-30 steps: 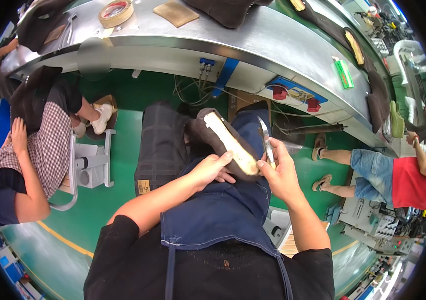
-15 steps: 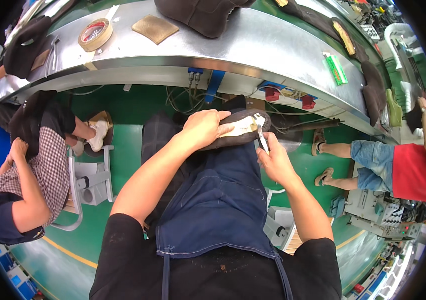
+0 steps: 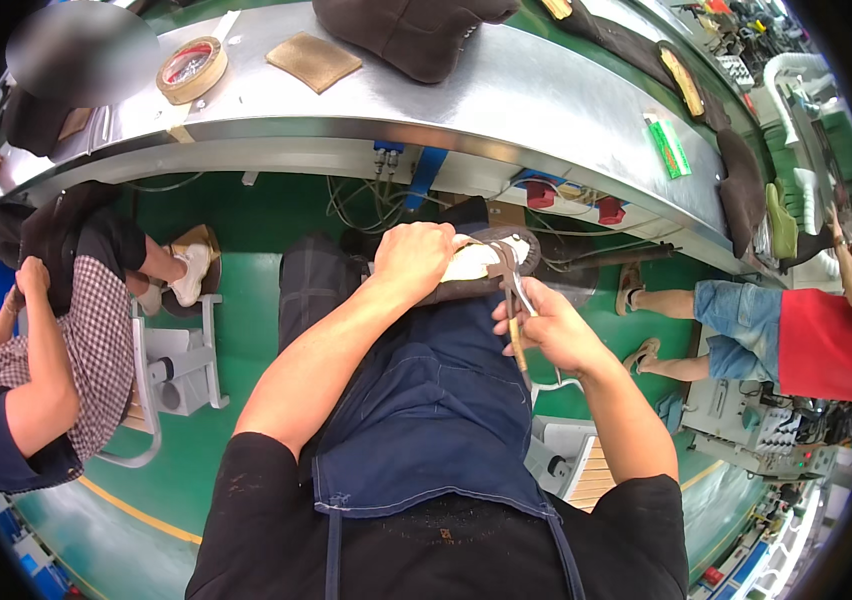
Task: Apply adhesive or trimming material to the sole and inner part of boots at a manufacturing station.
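A dark boot upper (image 3: 466,291) lies across my lap on a navy apron, its pale sole side (image 3: 467,264) facing up. Wrapped over one end of it, my left hand (image 3: 413,260) is closed, with the thumb side near the pale surface. In my right hand (image 3: 554,328) are metal pliers (image 3: 510,272), held by their handles at the rounded end of the boot. Their jaws meet the edge of the pale area; whether they pinch the dark material I cannot tell. Part of the boot is hidden beneath my left hand.
Ahead runs a metal bench (image 3: 546,95) with a tape roll (image 3: 191,70), a brown pad (image 3: 314,61), another dark boot (image 3: 396,30) and a green-white packet (image 3: 668,146). Cables (image 3: 351,200) hang below. One person (image 3: 46,350) sits at left; another (image 3: 816,340) is at right.
The pliers have swung so their jaws reach the boot's rounded end and their handles spread toward me. My left hand has closed more tightly over the boot.
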A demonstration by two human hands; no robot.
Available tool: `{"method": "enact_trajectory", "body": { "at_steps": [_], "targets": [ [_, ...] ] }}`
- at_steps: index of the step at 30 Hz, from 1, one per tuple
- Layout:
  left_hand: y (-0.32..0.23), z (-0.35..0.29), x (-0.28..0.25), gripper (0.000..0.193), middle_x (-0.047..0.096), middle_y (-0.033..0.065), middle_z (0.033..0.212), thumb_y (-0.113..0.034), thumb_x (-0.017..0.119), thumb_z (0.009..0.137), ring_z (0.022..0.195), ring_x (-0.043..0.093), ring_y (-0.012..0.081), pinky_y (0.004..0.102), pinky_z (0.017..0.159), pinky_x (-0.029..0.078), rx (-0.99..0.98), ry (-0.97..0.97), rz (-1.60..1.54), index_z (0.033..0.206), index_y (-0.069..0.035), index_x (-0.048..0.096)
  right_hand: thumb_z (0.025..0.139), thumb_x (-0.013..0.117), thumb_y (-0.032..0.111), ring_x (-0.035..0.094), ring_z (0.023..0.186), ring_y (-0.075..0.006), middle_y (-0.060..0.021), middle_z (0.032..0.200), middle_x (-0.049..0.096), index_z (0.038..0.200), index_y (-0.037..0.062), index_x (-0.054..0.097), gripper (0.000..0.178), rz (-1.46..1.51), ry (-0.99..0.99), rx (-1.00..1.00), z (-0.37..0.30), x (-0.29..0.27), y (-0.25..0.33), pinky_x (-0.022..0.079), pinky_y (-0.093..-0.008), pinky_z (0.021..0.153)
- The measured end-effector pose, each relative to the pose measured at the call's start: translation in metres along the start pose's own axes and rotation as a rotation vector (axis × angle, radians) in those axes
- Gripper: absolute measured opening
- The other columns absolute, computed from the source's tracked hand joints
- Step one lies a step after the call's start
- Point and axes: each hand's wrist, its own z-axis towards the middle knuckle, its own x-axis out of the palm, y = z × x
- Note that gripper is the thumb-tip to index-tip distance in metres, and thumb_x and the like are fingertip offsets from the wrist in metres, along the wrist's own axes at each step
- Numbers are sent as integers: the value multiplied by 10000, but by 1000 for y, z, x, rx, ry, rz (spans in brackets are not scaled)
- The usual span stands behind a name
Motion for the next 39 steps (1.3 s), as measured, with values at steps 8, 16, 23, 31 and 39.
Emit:
{"method": "enact_trajectory", "body": {
  "at_steps": [8, 16, 23, 31, 39],
  "targets": [
    [-7, -17, -10, 511, 754, 213, 995, -403, 718, 931, 949, 728, 399, 472, 851, 574, -104, 71, -190, 1230, 11, 706, 901, 472, -116, 698, 1169, -338, -207, 1269, 613, 1426, -41, 488, 531, 297, 231, 246, 26, -14, 30, 613, -433, 956],
    [-24, -51, 4, 957, 608, 226, 1395, -218, 936, 680, 1287, 588, 391, 467, 1103, 462, 5, 70, -27, 1470, 41, 462, 1013, 538, 34, 678, 747, -208, -114, 926, 623, 1152, -51, 539, 163, -555, 128, 179, 22, 2, 50, 610, -400, 641],
    [-26, -56, 14, 832, 613, 225, 1383, -145, 888, 715, 1260, 599, 382, 472, 1120, 438, 106, -96, -4, 1423, 48, 498, 1023, 546, 62, 703, 760, -431, -257, 805, 695, 1044, -74, 490, 148, -795, -177, -190, 10, 19, -11, 534, -503, 704],
    [-18, -69, 30, 757, 585, 228, 1426, -195, 804, 799, 1298, 569, 384, 513, 1131, 422, 218, -168, 219, 1444, 64, 505, 966, 596, 49, 758, 752, -296, -169, 896, 760, 1173, -21, 605, 219, -1104, 210, 8, 0, -15, 73, 594, -425, 708],
    [-20, -72, 33, 671, 568, 225, 1429, -145, 752, 814, 1279, 568, 394, 529, 1131, 423, 260, -275, 175, 1415, 64, 540, 924, 509, -70, 688, 976, -484, -326, 1097, 680, 1642, 157, 285, 786, -1079, -129, -455, 28, 0, 11, 538, -539, 846]
  ]
}}
